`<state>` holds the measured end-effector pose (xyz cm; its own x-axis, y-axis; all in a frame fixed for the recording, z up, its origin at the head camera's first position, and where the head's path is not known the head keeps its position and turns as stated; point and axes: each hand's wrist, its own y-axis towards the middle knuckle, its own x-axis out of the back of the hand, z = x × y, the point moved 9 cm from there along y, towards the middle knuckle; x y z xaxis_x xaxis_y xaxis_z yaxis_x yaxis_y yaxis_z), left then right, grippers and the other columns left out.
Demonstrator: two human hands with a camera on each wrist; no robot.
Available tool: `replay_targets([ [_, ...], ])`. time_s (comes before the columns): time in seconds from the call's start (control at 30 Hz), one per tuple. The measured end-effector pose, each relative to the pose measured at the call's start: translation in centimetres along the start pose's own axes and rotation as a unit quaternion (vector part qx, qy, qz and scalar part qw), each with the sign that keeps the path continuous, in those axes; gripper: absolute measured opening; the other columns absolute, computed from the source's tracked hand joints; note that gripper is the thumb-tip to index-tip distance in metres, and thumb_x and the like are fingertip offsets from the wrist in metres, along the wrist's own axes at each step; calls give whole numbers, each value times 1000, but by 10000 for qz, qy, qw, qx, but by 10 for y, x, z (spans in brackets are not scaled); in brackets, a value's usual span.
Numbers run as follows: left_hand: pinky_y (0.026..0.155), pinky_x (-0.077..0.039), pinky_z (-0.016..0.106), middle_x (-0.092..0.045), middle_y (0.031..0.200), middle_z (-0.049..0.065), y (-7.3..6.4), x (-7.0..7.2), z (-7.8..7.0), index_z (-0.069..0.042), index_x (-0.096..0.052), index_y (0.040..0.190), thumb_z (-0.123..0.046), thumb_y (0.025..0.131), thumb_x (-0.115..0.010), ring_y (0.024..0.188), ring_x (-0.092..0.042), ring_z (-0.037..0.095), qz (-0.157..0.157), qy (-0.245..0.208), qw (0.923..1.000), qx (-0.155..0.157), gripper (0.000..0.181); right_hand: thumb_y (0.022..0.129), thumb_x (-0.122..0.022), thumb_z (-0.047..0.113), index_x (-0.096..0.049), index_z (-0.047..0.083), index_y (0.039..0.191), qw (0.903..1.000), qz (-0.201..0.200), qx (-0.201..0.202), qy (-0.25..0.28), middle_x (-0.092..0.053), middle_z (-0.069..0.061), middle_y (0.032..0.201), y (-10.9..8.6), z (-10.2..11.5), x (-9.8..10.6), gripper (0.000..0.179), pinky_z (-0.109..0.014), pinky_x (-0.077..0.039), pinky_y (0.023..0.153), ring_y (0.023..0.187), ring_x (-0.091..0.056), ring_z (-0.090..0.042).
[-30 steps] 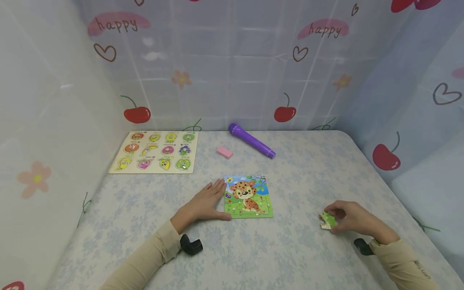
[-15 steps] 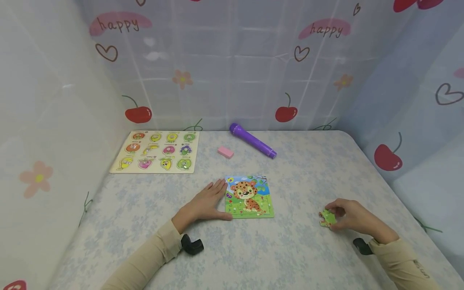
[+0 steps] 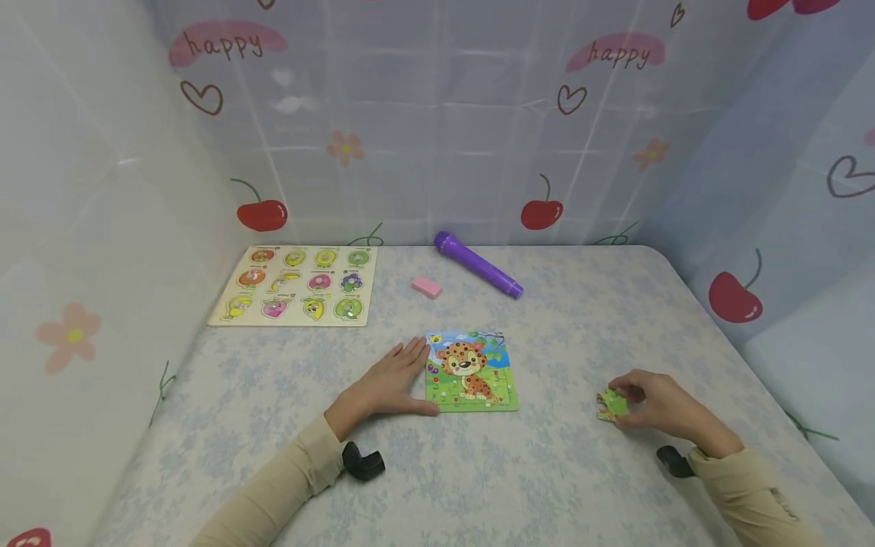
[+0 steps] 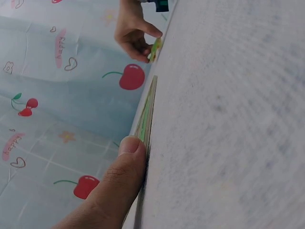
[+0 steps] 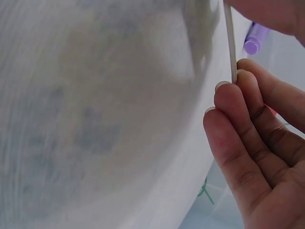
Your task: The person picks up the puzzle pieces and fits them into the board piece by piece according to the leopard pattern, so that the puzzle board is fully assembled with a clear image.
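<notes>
A square leopard jigsaw puzzle (image 3: 472,372) lies flat mid-table in the head view. My left hand (image 3: 388,386) rests along its left side with straight fingers, the thumb at the near left corner. In the left wrist view that thumb (image 4: 114,183) touches the board's edge (image 4: 148,112). To the right of the puzzle, my right hand (image 3: 659,404) pinches a green jigsaw piece (image 3: 613,406) between thumb and fingers. The right wrist view shows only the piece's thin edge (image 5: 231,45), held at the fingertips; the other fingers are bent.
A wooden fruit puzzle board (image 3: 290,287) lies at the back left. Behind the leopard puzzle are a pink block (image 3: 427,287) and a purple toy microphone (image 3: 478,265). Printed curtains (image 3: 437,129) stand around the back and sides of the table (image 3: 519,479).
My right hand has moved slightly left and away from me, with the jigsaw piece still pinched and turned a little. The left hand stays against the leopard puzzle.
</notes>
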<state>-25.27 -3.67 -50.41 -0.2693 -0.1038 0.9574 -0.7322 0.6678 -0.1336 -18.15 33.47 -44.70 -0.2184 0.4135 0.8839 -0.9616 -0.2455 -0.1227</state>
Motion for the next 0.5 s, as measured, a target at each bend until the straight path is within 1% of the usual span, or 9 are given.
replay_targets([
  [0.23,126,-11,43,-3,165,10,0,0,-1,-6,-9,157,-81,77,-53,154,-4,22,-8,3,10000,-28,118,66,-89,21,-69,2,111,9998,-108,135,-98,-63,2,90,6,12,-4,53,-25,-50,66,80,-54,-6],
  [0.5,126,-11,42,-4,165,10,0,0,0,-6,-10,157,-81,77,-53,154,-5,22,13,45,10000,2,118,68,-87,19,-69,3,112,9982,-228,478,-293,-61,6,89,13,30,-4,49,-28,-52,68,80,-55,-6],
])
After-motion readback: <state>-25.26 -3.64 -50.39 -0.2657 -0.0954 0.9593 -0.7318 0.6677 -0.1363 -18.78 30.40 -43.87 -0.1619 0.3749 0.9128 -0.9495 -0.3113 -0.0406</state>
